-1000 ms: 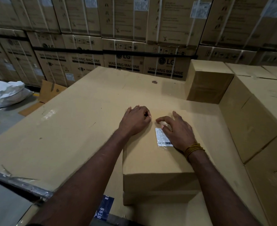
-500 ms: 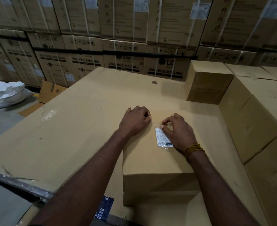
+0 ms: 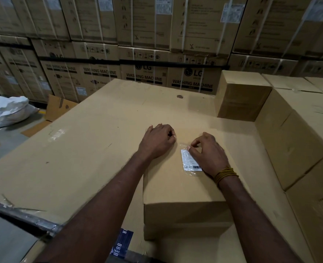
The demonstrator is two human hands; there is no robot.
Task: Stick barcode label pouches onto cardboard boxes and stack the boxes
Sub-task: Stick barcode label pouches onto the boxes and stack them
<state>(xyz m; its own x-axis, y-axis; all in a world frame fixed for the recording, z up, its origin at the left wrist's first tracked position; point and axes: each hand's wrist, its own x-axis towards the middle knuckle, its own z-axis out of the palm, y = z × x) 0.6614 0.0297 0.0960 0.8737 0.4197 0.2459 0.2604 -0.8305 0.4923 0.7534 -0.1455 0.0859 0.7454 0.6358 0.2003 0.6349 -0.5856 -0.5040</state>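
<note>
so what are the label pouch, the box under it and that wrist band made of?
Label pouch: looks like clear glossy plastic film over white printed paper; it glints at the edges. Box: plain matte brown corrugated cardboard, folded edges. Wrist band by the right hand: apparently wound yellow thread or cord; strands show.

The tall brown cardboard cartons (image 3: pixel 193 76) stacked beyond the far edge of the surface carry a round logo with "LG" and, under it, "WASHING MACHINE" in bold black capitals; the same words repeat on neighbouring cartons (image 3: pixel 100 71). The small white barcode label in its clear pouch (image 3: pixel 190 162) shows print too fine to read. A dark blue printed strip (image 3: pixel 121 243) at the near edge reads "BERO".
</note>
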